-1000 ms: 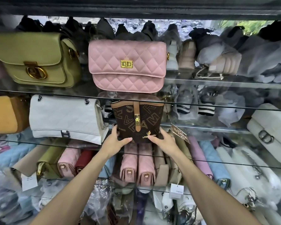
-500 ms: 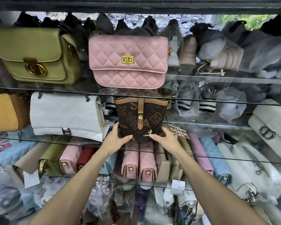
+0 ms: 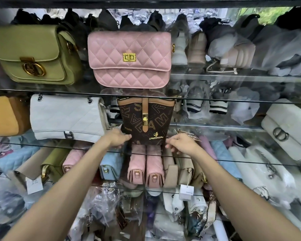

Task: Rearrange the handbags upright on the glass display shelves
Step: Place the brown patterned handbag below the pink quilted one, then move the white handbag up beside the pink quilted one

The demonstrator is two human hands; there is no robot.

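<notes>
A brown monogram bucket bag (image 3: 145, 122) with a tan strap and gold clasp stands upright on the middle glass shelf (image 3: 241, 162), under the upper shelf's front edge. My left hand (image 3: 117, 138) is at its lower left corner, fingertips touching the base. My right hand (image 3: 181, 143) is at its lower right corner, fingers loosely bent beside the base; contact is unclear. Neither hand wraps around the bag. Its brown hang tag (image 3: 189, 136) lies just behind my right hand.
A white quilted bag (image 3: 66, 117) stands close on the left, with an orange bag (image 3: 5, 115) beyond. Above stand a pink quilted bag (image 3: 129, 60) and a green bag (image 3: 33, 54). A white bag (image 3: 288, 127) leans at right. Pink bags (image 3: 146, 164) are packed below.
The brown bag has been set further back and straighter on the shelf. Both hands have slid down from its sides to its bottom corners and loosened.
</notes>
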